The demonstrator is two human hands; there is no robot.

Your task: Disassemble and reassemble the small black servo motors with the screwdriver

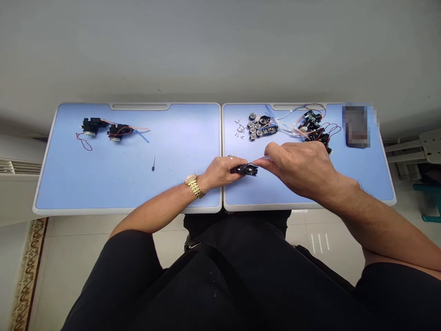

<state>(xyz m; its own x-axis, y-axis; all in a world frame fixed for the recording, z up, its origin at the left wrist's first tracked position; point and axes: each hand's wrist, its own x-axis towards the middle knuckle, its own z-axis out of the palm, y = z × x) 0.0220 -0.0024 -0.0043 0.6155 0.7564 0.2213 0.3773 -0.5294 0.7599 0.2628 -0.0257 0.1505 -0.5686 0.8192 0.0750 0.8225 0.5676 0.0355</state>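
Note:
My left hand (225,170) is closed around a small black plastic mechanism (248,169), gripping its left end above the right table panel. A light, round spot shows on the mechanism's visible side. My right hand (298,168) is pinched on a thin pale, tube-like piece (264,157), whose tip meets the top of the mechanism. Whether that piece is joined to it I cannot tell. Behind my hands lie several round silvery parts (253,130) with black bodies, and beside them a scatter of tiny screws (240,130).
Black assemblies with wires and tubes (312,126) lie at the back right, partly behind my right hand. A pixelated dark object (356,126) is at the right edge. Two similar black assemblies (119,132) and a small screwdriver-like tool (153,164) rest on the left panel (186,138).

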